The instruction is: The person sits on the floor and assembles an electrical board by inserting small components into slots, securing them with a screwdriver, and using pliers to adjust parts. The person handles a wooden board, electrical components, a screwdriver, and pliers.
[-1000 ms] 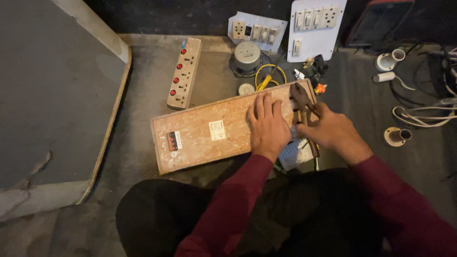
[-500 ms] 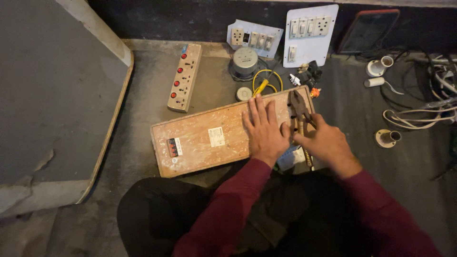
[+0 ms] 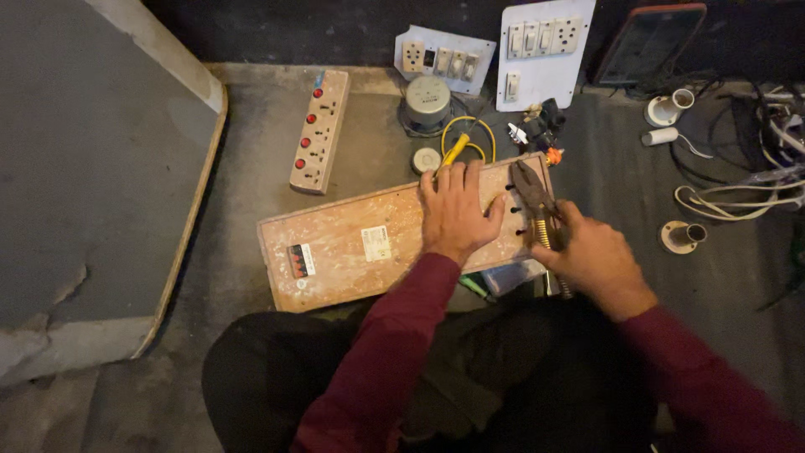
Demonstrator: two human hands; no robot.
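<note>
A long wooden board (image 3: 352, 239) lies on the floor in front of my legs, with a small black and red part near its left end and a few holes near its right end. My left hand (image 3: 457, 210) presses flat on the board's right half, fingers spread. My right hand (image 3: 591, 260) grips the handles of a pair of dark pliers (image 3: 532, 195), whose jaws rest on the board's right end beside the holes.
Behind the board lie a beige power strip with red switches (image 3: 317, 130), a round grey metal part (image 3: 428, 99), a yellow wire loop (image 3: 471, 138), two white switch plates (image 3: 541, 50), ceramic lamp holders (image 3: 683, 236) and tangled cables (image 3: 755, 189). A raised grey slab (image 3: 92, 168) fills the left.
The view has shifted slightly; my right hand with the pliers has stayed at the board's right end, and my left hand keeps pressing on the board.
</note>
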